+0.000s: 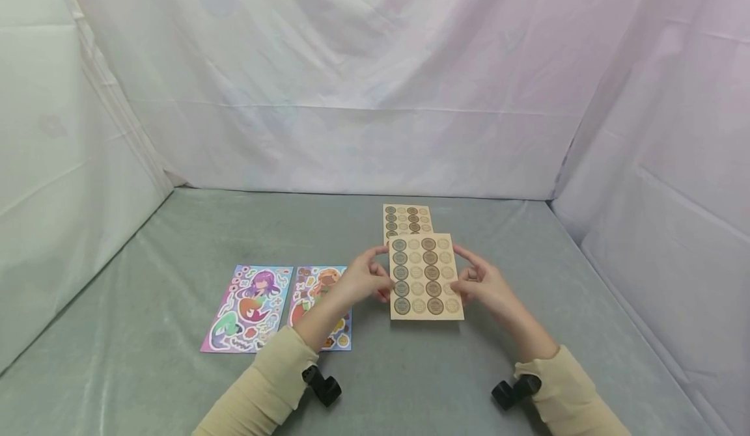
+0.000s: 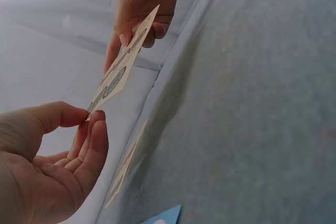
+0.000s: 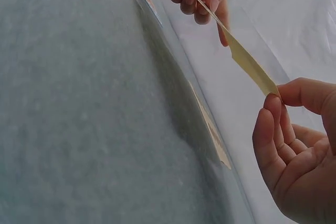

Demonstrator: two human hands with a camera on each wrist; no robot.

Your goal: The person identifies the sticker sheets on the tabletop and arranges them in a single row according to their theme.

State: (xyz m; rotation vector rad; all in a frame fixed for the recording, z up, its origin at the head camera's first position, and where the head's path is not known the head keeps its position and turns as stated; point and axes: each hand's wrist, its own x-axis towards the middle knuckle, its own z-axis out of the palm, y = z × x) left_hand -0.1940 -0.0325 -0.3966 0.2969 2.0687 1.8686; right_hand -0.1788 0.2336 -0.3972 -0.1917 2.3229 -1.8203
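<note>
Two hands hold one tan sheet (image 1: 426,276) up off the gray desk (image 1: 410,384), near the middle of the frame and a bit to the right. It has rows of round marks, some dark and some pale. The left hand (image 1: 368,278) has a narrow grip and pinches the sheet by its left side. The right hand (image 1: 482,281) pinches the right side the same way, with thumb and finger.

Just behind it, a bit higher in the frame, a second tan sheet (image 1: 407,217) lies on the desk, and the held one hides its lower part. At the lower left, a mermaid sheet (image 1: 252,309) lies flat. Close beside it, to its right, is another bright sheet (image 1: 308,285). The left arm covers some of that one, so I can't quite tell its whole picture.

As for how far along things are, three sheets look set down, and that part seems done. The one in the hands is not yet down, so it seems to be what is left. None of the round marks that show looks peeled off.
</note>
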